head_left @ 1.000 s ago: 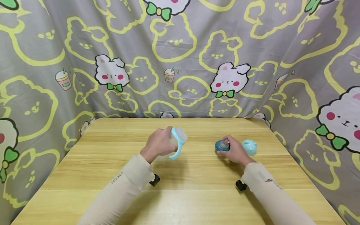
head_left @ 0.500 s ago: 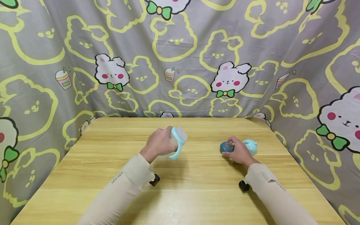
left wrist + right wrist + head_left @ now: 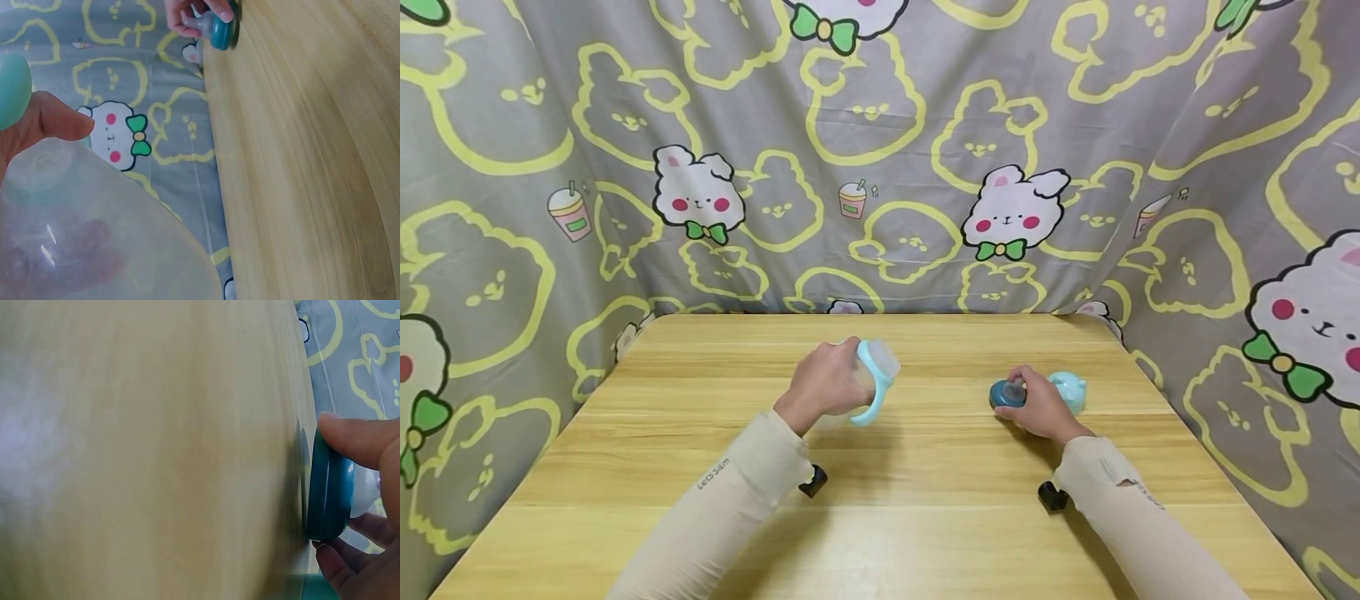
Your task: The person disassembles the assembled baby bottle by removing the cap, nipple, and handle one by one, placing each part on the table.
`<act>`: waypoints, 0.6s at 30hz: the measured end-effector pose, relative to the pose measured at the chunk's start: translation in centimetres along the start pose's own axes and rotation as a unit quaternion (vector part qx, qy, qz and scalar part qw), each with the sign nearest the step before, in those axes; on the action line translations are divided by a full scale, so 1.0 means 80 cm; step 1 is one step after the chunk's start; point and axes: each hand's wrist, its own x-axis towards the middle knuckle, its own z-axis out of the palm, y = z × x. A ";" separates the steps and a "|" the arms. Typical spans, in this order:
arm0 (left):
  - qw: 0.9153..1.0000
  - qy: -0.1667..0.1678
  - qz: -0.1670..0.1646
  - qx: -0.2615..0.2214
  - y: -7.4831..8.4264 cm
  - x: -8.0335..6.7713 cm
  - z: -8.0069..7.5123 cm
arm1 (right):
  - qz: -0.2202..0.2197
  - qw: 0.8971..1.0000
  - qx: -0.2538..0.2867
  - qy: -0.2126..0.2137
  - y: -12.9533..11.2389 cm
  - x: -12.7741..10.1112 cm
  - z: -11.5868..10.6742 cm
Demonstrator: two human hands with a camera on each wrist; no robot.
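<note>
A translucent baby bottle (image 3: pixel 156 244) with light blue handles (image 3: pixel 876 387) is gripped in my left hand (image 3: pixel 826 379), raised off the table and tilted with its clear mouth to the upper right. To the right, my right hand (image 3: pixel 1037 406) pinches a teal bottle collar (image 3: pixel 1006 395) with a clear nipple (image 3: pixel 365 490) in it. The thumb and fingers hold the collar by its rim in the right wrist view, nipple side toward the palm. The collar is at the tabletop; whether it touches is hard to tell. Just behind the right hand lies a light blue cap (image 3: pixel 1070 390) with small ears.
The wooden table (image 3: pixel 910 533) stretches out under both hands. A grey curtain (image 3: pixel 895 108) with rabbit prints hangs behind it and along both sides. Black wrist devices show below the left cuff (image 3: pixel 814 481) and the right cuff (image 3: pixel 1052 497).
My right hand has shifted a little right and toward me with the teal collar, then nearly stopped, closer to the light blue cap. The left hand and bottle have stayed put.
</note>
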 end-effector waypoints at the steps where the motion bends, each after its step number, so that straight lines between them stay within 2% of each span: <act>1: 1.000 0.000 0.000 -0.001 0.000 0.000 0.000 | 0.002 1.000 -0.001 -0.001 0.000 0.000 0.000; 18: 1.000 0.000 -0.001 -0.003 0.001 0.000 -0.001 | -0.008 1.000 -0.017 -0.014 0.004 0.003 0.003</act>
